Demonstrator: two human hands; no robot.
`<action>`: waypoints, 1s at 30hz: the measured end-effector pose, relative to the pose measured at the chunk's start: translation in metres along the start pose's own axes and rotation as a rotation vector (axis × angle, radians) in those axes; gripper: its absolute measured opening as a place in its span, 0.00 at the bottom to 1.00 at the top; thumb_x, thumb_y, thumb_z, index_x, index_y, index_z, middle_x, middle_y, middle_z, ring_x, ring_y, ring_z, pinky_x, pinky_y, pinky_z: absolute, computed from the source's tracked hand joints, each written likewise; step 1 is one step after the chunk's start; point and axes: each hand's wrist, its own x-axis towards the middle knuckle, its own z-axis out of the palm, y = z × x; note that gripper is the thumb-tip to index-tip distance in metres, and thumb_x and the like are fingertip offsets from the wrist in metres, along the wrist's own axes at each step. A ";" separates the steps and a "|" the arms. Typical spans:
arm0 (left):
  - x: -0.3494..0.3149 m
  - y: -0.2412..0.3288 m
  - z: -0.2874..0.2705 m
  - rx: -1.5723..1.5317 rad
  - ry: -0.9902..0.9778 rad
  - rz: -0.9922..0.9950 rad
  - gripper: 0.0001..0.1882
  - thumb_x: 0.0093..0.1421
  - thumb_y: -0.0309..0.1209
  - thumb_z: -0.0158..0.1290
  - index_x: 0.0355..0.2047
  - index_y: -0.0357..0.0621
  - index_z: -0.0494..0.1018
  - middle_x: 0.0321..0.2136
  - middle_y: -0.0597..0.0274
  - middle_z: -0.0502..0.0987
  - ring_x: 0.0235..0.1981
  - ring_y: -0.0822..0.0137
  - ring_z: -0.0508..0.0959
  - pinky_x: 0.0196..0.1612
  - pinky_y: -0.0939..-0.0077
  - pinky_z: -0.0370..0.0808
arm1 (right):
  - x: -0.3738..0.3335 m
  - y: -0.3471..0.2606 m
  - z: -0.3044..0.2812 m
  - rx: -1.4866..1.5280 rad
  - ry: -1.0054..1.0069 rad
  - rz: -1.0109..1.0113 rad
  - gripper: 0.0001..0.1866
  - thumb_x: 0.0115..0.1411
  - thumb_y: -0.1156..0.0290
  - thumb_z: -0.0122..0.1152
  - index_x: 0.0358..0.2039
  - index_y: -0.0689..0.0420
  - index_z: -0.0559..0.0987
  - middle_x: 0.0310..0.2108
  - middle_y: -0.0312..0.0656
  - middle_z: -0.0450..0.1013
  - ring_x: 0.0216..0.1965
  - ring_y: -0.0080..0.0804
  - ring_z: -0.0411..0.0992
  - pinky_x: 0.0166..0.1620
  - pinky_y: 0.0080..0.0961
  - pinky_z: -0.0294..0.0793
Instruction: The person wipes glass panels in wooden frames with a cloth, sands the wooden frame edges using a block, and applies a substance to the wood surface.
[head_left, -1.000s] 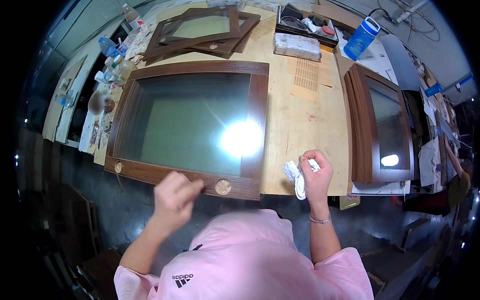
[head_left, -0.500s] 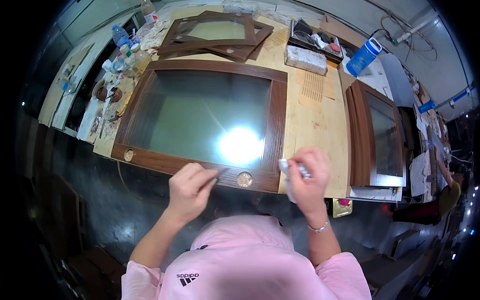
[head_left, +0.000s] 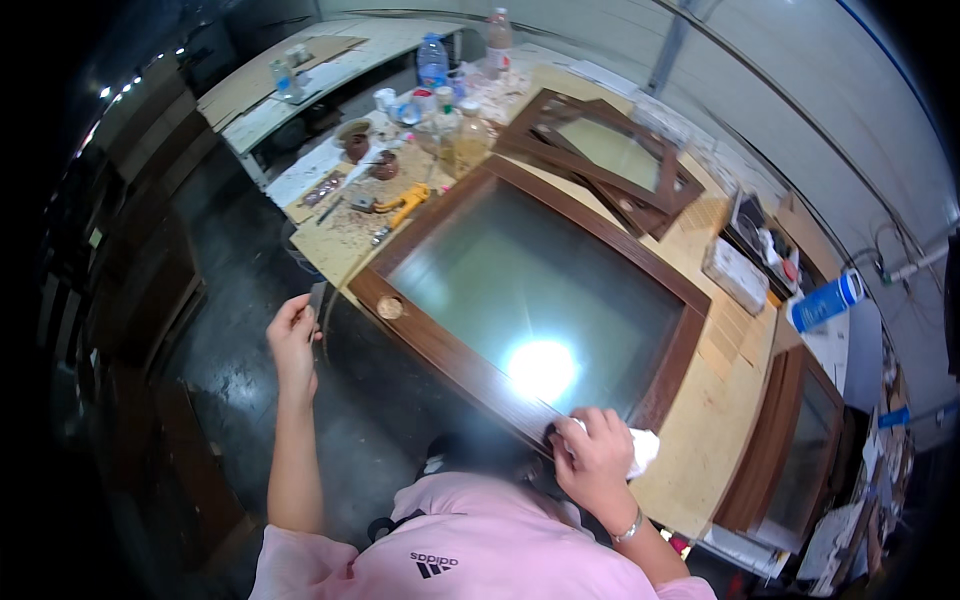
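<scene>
A brown wooden cabinet door with a glass panel lies flat in front of me. A round recess shows near its left corner. My right hand rests on the door's near right corner, closed on a crumpled white cloth that sticks out beside the fingers. Off the table edge to the left, my left hand is raised and pinches a small flat grey piece; its exact kind is unclear. The other round recess is hidden by my right hand.
Further back lie stacked door frames. More glazed doors stand at the right near a blue bottle. A yellow-handled tool, pots and bottles sit at the left. A whitish block lies at the back right.
My view has turned, so the door now appears slanted. My left hand has left the door's near rail and moved out left with the grey piece. My right hand has come onto the door's corner.
</scene>
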 end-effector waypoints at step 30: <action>0.343 -0.107 0.054 -0.069 -0.588 -0.001 0.23 0.53 0.12 0.56 0.49 0.42 0.69 0.40 0.61 0.76 0.41 0.70 0.78 0.44 0.77 0.76 | 0.076 -0.059 0.079 -0.576 0.287 0.672 0.11 0.45 0.81 0.60 0.31 0.57 0.77 0.31 0.44 0.72 0.32 0.46 0.68 0.35 0.41 0.65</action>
